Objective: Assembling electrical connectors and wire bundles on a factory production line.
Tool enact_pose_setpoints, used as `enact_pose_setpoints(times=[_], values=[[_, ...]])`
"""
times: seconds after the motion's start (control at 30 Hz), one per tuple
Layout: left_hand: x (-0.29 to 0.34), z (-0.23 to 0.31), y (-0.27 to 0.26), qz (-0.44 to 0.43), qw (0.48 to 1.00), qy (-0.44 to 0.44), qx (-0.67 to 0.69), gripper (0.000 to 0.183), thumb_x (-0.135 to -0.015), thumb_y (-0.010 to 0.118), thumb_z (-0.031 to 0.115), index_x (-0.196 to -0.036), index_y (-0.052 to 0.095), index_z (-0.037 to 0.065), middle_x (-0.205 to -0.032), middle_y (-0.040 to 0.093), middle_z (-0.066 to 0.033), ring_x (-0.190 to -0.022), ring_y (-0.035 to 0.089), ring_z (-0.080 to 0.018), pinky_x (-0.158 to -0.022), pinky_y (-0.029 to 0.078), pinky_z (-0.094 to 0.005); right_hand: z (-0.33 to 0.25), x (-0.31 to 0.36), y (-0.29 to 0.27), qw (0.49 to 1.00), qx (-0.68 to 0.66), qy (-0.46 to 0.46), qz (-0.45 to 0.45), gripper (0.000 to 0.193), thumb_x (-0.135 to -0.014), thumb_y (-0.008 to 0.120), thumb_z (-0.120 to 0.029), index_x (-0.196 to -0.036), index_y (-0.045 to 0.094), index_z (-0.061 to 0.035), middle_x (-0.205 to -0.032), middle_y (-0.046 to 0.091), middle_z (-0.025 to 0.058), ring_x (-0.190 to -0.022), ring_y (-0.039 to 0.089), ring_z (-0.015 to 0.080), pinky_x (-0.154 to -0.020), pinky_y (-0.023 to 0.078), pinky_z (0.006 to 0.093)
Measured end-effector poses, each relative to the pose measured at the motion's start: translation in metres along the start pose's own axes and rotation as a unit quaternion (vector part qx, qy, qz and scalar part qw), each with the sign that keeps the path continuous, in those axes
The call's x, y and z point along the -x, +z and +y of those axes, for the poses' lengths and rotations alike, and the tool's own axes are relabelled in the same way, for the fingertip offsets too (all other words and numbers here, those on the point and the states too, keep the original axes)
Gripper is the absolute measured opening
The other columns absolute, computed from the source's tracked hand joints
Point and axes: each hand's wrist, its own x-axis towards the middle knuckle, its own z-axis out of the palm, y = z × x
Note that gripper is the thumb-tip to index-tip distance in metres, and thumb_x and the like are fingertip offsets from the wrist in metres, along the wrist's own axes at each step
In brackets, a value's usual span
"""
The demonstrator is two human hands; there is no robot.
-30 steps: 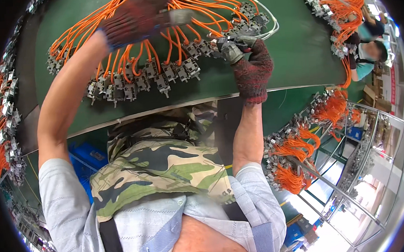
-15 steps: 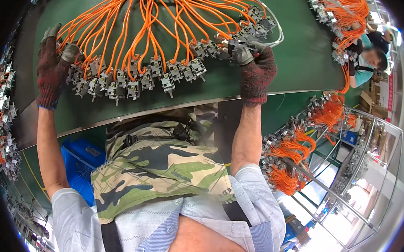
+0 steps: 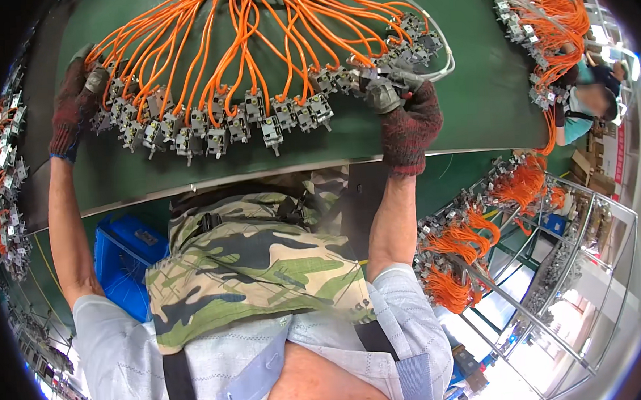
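A fan of orange cables (image 3: 243,30) spreads over the green tabletop, each ending in a small grey metal block (image 3: 271,132). These blocks lie in a curved row. My left hand (image 3: 75,104), in a dark red glove with grey fingertips, is at the row's left end, thumb drawn in toward the fingers by the outermost orange cable. The glove hides most of that grip. At the right end, my gloved right hand (image 3: 411,126) is closed, thumb and fingers pinched around a grey block partly hidden by the glove. A pale cable (image 3: 444,48) loops just beyond it.
The green tabletop (image 3: 346,137) has a metal front edge close to my body. More orange cable bundles (image 3: 557,14) lie at the far right, near a co-worker (image 3: 591,102). A metal rack (image 3: 536,304) with bundles stands right; a blue bin (image 3: 124,261) is below left.
My left hand has shifted slightly left and its thumb has come closer to the fingers. The row of blocks and my right hand have moved slightly toward me.
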Motion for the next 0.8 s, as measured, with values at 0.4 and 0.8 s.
enact_pose_setpoints(times=[0.4,0.8], values=[[-0.002,-0.022,0.016,0.053,0.997,0.049,0.026,0.066,-0.105,0.067,0.046,-0.158,0.055,0.008,-0.147,0.061,-0.0183,-0.134,0.063,-0.0286,-0.114,0.048,-0.0399,0.005,0.006,0.009,0.999,-0.018,-0.02,-0.021,0.028,-0.083,0.093,-0.005,-0.107,0.08,-0.0053,-0.121,0.073,0.0062,-0.102,0.069,0.0161,-0.089,0.058,0.0334],[0.003,-0.009,0.017,0.068,0.997,0.036,-0.007,0.064,-0.105,0.067,0.045,-0.156,0.057,0.007,-0.143,0.062,-0.0158,-0.132,0.062,-0.0268,-0.114,0.048,-0.0386,-0.019,0.014,0.001,0.993,0.103,-0.048,0.012,0.026,-0.092,0.089,-0.009,-0.112,0.075,-0.0002,-0.105,0.078,0.0058,-0.095,0.069,0.012,-0.091,0.057,0.0315]])
